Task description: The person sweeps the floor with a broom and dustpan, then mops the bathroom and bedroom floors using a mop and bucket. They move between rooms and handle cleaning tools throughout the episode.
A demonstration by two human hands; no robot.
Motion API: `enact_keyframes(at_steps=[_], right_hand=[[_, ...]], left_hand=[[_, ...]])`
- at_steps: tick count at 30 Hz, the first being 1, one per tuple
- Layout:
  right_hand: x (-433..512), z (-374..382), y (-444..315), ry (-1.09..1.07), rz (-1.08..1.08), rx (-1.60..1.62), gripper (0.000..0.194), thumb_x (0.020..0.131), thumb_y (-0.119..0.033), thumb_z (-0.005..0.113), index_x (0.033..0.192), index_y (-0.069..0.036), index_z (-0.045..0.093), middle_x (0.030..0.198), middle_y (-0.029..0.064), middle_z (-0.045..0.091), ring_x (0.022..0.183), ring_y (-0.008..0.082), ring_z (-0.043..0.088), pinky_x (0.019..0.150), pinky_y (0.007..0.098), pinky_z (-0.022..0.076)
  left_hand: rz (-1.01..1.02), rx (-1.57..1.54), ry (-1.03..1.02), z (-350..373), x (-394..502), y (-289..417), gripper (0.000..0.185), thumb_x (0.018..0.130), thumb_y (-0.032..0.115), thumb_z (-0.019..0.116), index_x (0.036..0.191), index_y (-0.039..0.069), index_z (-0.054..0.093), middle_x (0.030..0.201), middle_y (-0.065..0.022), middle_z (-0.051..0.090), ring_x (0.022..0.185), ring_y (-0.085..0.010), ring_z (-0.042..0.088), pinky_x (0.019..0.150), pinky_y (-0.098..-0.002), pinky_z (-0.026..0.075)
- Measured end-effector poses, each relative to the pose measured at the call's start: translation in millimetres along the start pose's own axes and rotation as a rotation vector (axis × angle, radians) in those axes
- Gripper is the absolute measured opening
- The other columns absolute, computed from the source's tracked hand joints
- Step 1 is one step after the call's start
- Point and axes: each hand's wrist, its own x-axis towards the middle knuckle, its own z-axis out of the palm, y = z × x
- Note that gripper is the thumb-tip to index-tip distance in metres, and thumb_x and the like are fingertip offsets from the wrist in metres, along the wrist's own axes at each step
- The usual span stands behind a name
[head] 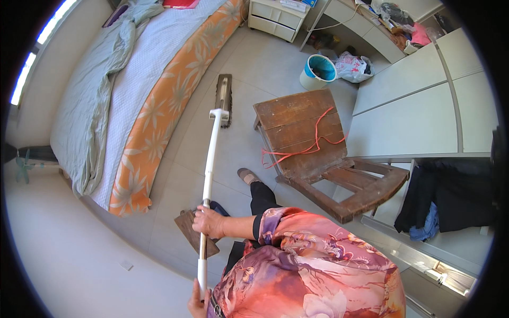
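My right hand (208, 222) is closed around the middle of a white telescopic mop pole (210, 167), beside its metal section. Near the bottom edge, my left hand (197, 300) grips the pole's lower end and is partly cut off by the frame. The pole runs up to a flat mop head (224, 99) with a dark fringe, which lies on the grey tiled floor between the bed and a wooden chair (302, 131). A loose red cord (308, 151) lies across the chair's wood. Below my right hand is a small wooden stool (191, 226).
A bed (155, 131) with an orange leaf-patterned edge runs along the left. A lined bin (314, 81) and a plastic bag (354, 67) stand beyond the chair. White cabinets (405, 119) line the right side, and a drawer unit (274, 22) stands at the top.
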Motion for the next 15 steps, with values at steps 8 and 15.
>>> enact_keyframes(at_steps=[8, 15], right_hand=[[51, -60, 211, 0.122, 0.308, -0.177, 0.016, 0.071, -0.011, 0.065, 0.081, -0.016, 0.054, 0.087, 0.0037, 0.056, 0.102, 0.0245, 0.055, 0.116, 0.0504, 0.0241], [57, -109, 355, 0.19, 0.475, -0.248, 0.013, 0.073, -0.01, 0.064, 0.082, -0.015, 0.057, 0.09, 0.0028, 0.059, 0.103, 0.0226, 0.055, 0.106, 0.0437, 0.0351]], left_hand=[[0.47, 0.504, -0.096, 99, 183, 152, 0.055, 0.084, 0.01, 0.071, 0.136, 0.008, 0.054, 0.079, -0.0231, 0.067, 0.065, -0.0287, 0.07, 0.061, -0.0348, 0.053], [0.515, 0.618, -0.151, 190, 301, 230, 0.058, 0.084, 0.017, 0.069, 0.139, 0.014, 0.052, 0.079, -0.0197, 0.068, 0.066, -0.0265, 0.067, 0.066, -0.0375, 0.053]])
